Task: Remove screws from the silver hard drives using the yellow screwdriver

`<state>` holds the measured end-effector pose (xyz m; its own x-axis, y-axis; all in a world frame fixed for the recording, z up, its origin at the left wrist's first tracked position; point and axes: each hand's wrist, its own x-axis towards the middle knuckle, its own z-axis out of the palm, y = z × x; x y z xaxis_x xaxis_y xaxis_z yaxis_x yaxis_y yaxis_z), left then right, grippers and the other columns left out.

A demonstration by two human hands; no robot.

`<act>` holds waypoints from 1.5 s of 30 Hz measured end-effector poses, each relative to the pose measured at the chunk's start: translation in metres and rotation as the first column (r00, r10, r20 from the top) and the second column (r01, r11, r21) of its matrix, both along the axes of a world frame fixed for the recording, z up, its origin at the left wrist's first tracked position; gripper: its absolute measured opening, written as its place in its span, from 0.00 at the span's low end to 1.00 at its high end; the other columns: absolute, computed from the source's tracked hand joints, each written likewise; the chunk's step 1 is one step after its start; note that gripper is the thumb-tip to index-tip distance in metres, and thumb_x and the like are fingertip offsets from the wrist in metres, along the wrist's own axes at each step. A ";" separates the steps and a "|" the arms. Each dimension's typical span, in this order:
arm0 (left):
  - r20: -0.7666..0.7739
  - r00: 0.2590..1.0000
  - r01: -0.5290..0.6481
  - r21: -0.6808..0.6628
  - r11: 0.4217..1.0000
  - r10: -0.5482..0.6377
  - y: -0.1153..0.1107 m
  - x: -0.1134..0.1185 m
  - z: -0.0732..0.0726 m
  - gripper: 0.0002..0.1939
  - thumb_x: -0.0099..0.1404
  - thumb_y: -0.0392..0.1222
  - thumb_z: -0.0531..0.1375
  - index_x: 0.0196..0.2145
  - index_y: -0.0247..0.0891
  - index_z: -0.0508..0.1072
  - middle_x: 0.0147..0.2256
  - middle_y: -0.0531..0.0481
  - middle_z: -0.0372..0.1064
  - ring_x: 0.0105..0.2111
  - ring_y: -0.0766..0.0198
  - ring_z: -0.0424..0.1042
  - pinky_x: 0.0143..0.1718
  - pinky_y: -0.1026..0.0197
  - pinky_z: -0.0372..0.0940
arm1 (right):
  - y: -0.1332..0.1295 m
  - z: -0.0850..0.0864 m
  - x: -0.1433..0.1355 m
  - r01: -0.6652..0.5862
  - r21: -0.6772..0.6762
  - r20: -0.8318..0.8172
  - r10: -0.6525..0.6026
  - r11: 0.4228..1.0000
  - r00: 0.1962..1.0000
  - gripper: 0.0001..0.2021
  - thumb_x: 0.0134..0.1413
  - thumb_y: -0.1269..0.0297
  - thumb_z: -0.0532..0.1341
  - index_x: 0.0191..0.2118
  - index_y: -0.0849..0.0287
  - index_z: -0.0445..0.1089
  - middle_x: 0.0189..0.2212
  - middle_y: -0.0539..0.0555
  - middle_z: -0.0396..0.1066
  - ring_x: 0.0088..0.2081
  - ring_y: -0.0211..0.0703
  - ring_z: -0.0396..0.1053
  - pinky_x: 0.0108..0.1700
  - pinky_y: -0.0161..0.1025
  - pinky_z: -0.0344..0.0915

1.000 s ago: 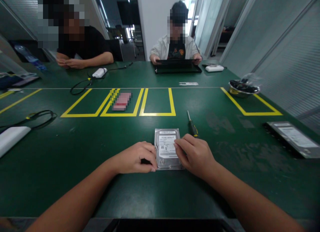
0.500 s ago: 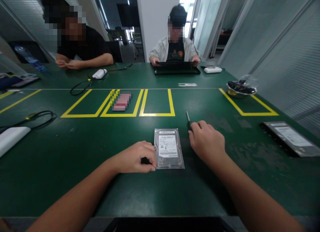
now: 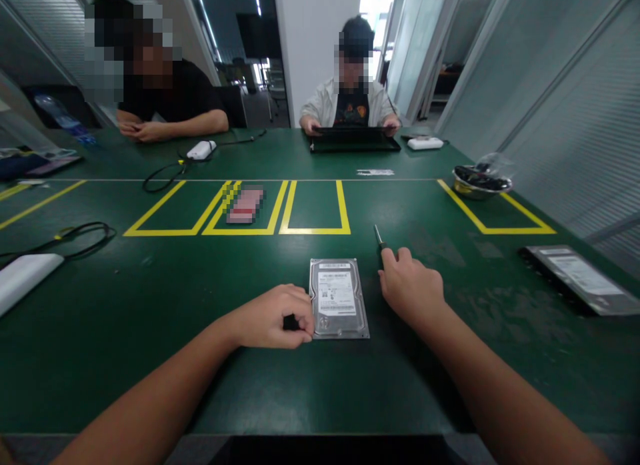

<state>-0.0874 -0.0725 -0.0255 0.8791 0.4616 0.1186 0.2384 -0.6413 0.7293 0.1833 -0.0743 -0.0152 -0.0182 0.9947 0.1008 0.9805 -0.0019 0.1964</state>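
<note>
A silver hard drive (image 3: pixel 339 301) with a white label lies flat on the green table in front of me. At its left edge is my left hand (image 3: pixel 280 316), fingers curled and thumb and index finger closed on the drive's lower left side. My right hand (image 3: pixel 411 283) is to the right of the drive, apart from it, and closed around a screwdriver (image 3: pixel 380 237). The screwdriver's metal shaft points forward and slightly left; most of its handle is hidden in the fist.
Another hard drive (image 3: pixel 583 278) lies at the right. Farther back stand a metal bowl (image 3: pixel 481 190) of dark items and a pink object (image 3: pixel 245 205) within yellow tape marks. White power banks and cables lie around. Two people sit across the table, one holding a black tray (image 3: pixel 355 141).
My right hand and the screwdriver have shifted slightly, the hand a little to the left. My left hand and the hard drive stay in place.
</note>
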 end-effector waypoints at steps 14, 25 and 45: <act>0.011 1.000 -0.008 0.043 0.999 0.008 -0.005 0.001 -0.001 0.04 0.58 0.32 0.63 0.30 0.38 0.75 0.28 0.55 0.72 0.32 0.66 0.70 0.41 0.61 0.60 | 0.011 -0.008 0.011 0.024 -0.016 -0.043 -0.024 1.000 0.999 0.17 0.67 0.61 0.48 0.58 0.54 0.61 0.38 0.60 0.70 0.37 0.51 0.74 0.31 0.40 0.64; -0.028 0.999 -0.037 0.067 0.997 0.039 -0.007 0.001 -0.001 0.04 0.57 0.32 0.63 0.30 0.39 0.74 0.28 0.56 0.71 0.32 0.67 0.70 0.41 0.60 0.59 | 0.009 0.004 0.013 -0.011 0.112 -0.095 0.022 0.994 0.995 0.18 0.69 0.58 0.44 0.55 0.49 0.66 0.38 0.57 0.68 0.34 0.49 0.71 0.28 0.38 0.57; -0.050 0.999 0.016 0.141 0.990 -0.009 -0.005 -0.001 0.007 0.06 0.58 0.30 0.61 0.30 0.40 0.74 0.30 0.55 0.74 0.33 0.66 0.70 0.43 0.60 0.58 | 0.010 -0.003 0.012 -0.058 0.232 -0.153 0.095 0.971 0.984 0.16 0.65 0.61 0.52 0.56 0.52 0.66 0.40 0.55 0.70 0.36 0.45 0.69 0.31 0.37 0.55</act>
